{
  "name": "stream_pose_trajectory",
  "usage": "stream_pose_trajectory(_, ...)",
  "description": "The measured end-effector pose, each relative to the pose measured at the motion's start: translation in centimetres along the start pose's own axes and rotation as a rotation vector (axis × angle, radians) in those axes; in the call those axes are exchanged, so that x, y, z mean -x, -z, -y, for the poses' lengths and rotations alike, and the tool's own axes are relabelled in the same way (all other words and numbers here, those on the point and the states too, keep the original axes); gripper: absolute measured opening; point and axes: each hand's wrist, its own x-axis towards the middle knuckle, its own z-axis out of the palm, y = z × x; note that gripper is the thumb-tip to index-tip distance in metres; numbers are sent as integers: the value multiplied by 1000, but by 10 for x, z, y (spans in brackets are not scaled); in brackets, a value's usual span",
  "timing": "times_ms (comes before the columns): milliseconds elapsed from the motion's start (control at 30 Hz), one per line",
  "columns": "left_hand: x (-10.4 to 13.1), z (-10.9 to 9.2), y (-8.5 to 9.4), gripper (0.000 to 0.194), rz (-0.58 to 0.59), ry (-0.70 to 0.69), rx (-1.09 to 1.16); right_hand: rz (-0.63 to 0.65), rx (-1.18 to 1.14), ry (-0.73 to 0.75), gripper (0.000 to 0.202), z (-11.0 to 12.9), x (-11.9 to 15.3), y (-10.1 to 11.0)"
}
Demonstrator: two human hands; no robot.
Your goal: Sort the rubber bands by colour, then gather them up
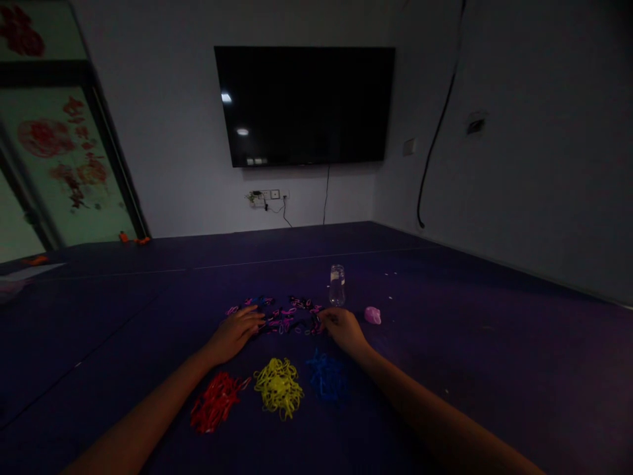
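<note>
A scatter of mixed pink and black rubber bands (284,315) lies on the dark purple surface (494,343). My left hand (236,332) rests flat at its left edge, fingers touching the bands. At the right edge of the scatter my right hand (343,328) has its fingers curled into the bands; whether it holds one I cannot tell. Nearer to me lie three sorted piles: red bands (216,400), yellow bands (279,386) and blue bands (326,376).
A small clear bottle (337,285) stands just behind my right hand, and a pink lump (372,315) lies to its right. A dark wall screen (304,104) hangs ahead, with sockets and cables below. A decorated glass door (64,165) is at the left.
</note>
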Motion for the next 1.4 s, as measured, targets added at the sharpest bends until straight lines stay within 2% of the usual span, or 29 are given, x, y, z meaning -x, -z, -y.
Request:
stream_pose_trajectory(267, 2, 0, -1, 28, 6, 39, 19, 2, 35, 17, 27, -2, -1, -1)
stream_pose_trajectory(633, 1, 2, -2, 31, 8, 8, -17, 14, 36, 34, 29, 0, 1, 1)
stream_pose_trajectory(867, 0, -1, 0, 32, -136, -8, -80, 12, 14, 27, 30, 2, 2, 1)
stream_pose_trajectory(1033, 1, 0, 1, 32, -289, 64, -116, 24, 11, 35, 30, 2, 2, 2)
stream_pose_trajectory(1400, 1, 1, 3, 26, -404, 183, -35, 18, 62, 32, 29, 4, 2, 2)
